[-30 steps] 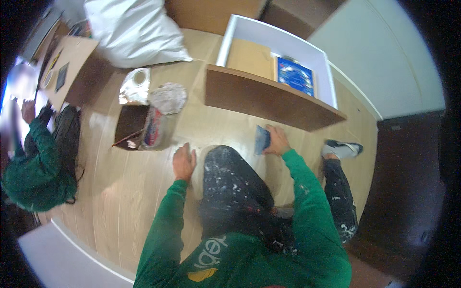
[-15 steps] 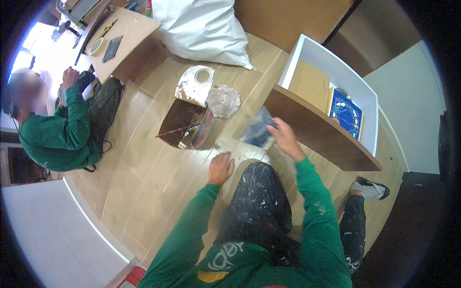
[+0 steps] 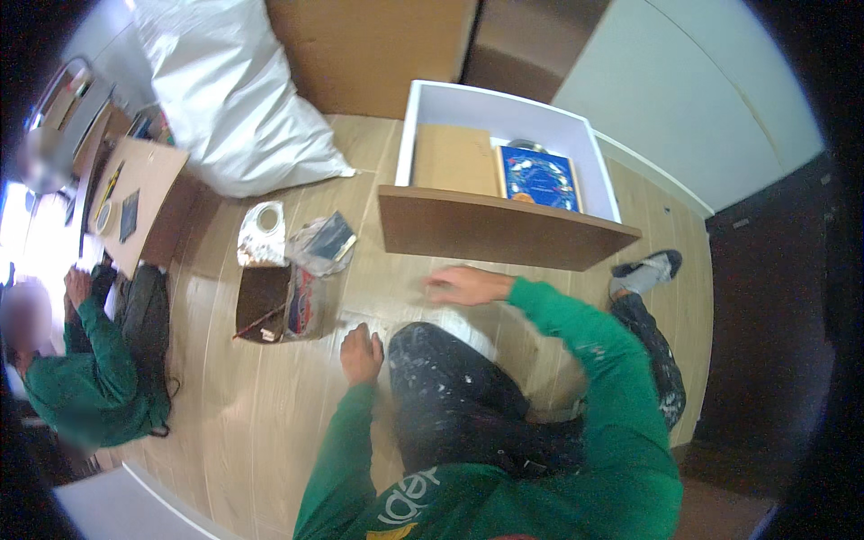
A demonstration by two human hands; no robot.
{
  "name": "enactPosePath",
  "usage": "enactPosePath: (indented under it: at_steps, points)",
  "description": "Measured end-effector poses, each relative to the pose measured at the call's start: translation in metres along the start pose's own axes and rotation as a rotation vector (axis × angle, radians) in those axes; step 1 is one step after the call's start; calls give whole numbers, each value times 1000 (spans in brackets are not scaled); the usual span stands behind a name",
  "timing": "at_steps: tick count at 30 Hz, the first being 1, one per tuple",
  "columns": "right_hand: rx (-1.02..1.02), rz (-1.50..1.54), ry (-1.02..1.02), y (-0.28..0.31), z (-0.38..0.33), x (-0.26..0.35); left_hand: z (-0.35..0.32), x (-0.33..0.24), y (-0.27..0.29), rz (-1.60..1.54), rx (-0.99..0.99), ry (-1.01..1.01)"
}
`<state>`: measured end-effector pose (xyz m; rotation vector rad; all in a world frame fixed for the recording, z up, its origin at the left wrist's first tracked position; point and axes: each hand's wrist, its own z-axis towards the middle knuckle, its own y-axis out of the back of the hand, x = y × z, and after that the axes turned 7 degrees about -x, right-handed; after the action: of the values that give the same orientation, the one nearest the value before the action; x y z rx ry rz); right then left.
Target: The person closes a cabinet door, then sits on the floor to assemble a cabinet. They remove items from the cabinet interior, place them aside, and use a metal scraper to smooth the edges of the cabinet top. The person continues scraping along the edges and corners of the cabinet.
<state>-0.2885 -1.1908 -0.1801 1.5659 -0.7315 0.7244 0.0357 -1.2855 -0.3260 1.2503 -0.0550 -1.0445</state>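
Note:
My left hand (image 3: 362,354) is low over the wood-look floor beside my paint-spattered knee, fingers loosely apart and holding nothing. My right hand (image 3: 466,284) reaches across in front of the drawer's brown front panel (image 3: 504,232), slightly blurred, its fingers stretched out with nothing in them. A dark grey flat sheet (image 3: 333,236) lies on a crumpled greyish rag (image 3: 310,248), to the left of my right hand. Nearer to me stands an open cardboard box (image 3: 263,301) with a thin reddish stick across it. A roll of tape (image 3: 269,216) rests on the box's whitish flap.
The white-walled drawer holds a cardboard piece (image 3: 454,157) and a blue illustrated book (image 3: 540,177). A large white sack (image 3: 234,108) stands at the back left. At far left, a person in green (image 3: 99,378) sits by a board (image 3: 139,193) carrying tape and a cutter.
The dark sheet has gone from my right hand onto the rag, and that hand is now free. My view has shifted, so the drawer and box appear further left.

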Motion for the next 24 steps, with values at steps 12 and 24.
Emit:
enactPosePath:
  at_steps: [12,24]
  points:
    - [-722,-191,-992,219,-334,-96,72,-17,-1,-435,-67,380]
    - [-1038,24,-598,199,-294,-117,258,-147,-8,-648,-111,160]
